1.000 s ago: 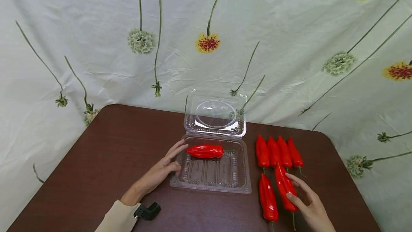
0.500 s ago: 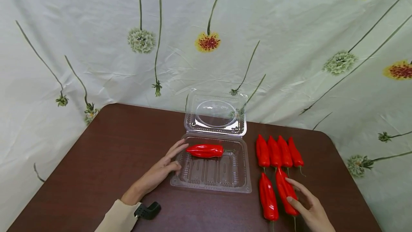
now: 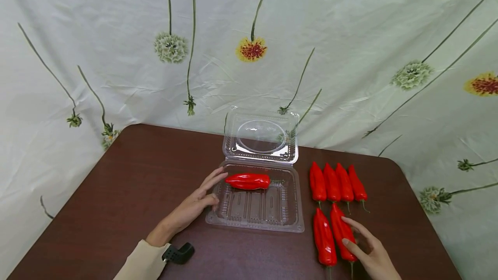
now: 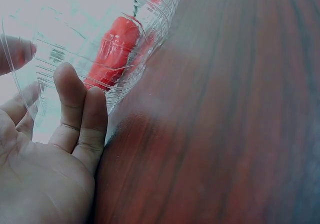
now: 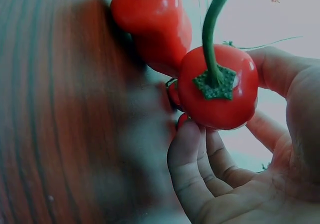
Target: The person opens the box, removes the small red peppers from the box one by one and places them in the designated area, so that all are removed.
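Observation:
My right hand holds a long red pepper, thumb on one side and fingers on the other. In the right wrist view, this pepper shows its green stem end toward the camera. It lies close beside another red pepper in the near row. My left hand rests against the left side of a clear plastic clamshell box, fingers mostly extended along its wall. Inside the box, one red pepper lies crosswise near the hinge. The raised lid leans back.
Several red peppers lie side by side in a far row at the right of the box. All stand on a dark brown table. A flower-printed white cloth hangs behind it. A dark wristband circles the left wrist.
My right hand has drawn its pepper nearer me, off the far row, then a little left toward the neighbouring pepper. The left hand and the box stay put.

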`<action>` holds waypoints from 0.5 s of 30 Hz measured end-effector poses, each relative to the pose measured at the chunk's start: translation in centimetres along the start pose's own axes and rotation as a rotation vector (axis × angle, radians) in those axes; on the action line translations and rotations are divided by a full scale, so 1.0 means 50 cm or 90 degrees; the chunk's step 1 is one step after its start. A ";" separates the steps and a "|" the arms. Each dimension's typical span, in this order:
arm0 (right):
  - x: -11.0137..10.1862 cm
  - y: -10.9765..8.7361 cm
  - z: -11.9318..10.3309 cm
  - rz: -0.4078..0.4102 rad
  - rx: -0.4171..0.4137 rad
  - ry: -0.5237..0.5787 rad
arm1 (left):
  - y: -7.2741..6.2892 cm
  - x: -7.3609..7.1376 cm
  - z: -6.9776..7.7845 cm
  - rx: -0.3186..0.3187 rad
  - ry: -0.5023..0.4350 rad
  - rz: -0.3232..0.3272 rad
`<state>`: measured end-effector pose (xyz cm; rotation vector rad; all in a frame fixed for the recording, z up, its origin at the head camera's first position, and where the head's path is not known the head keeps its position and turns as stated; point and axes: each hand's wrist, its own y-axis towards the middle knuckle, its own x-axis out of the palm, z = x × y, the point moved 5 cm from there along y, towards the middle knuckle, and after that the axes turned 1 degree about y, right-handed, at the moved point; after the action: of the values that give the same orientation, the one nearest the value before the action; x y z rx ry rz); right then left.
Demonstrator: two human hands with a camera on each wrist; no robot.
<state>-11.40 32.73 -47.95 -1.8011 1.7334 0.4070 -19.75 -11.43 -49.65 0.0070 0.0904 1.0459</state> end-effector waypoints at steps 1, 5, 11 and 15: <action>0.001 0.000 0.001 -0.003 0.003 -0.001 | 0.000 0.000 0.000 0.000 0.000 -0.001; 0.003 0.001 0.005 -0.001 0.012 -0.005 | 0.001 0.000 -0.001 0.005 -0.001 -0.002; 0.004 0.001 0.015 0.013 0.019 -0.016 | 0.002 0.000 -0.002 0.007 0.000 -0.002; 0.007 0.002 0.019 0.016 0.020 -0.007 | 0.001 0.000 -0.002 0.000 -0.001 0.003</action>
<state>-11.29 33.06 -48.92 -1.7531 1.7467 0.3970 -19.80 -11.43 -49.77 0.0080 0.0880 1.0498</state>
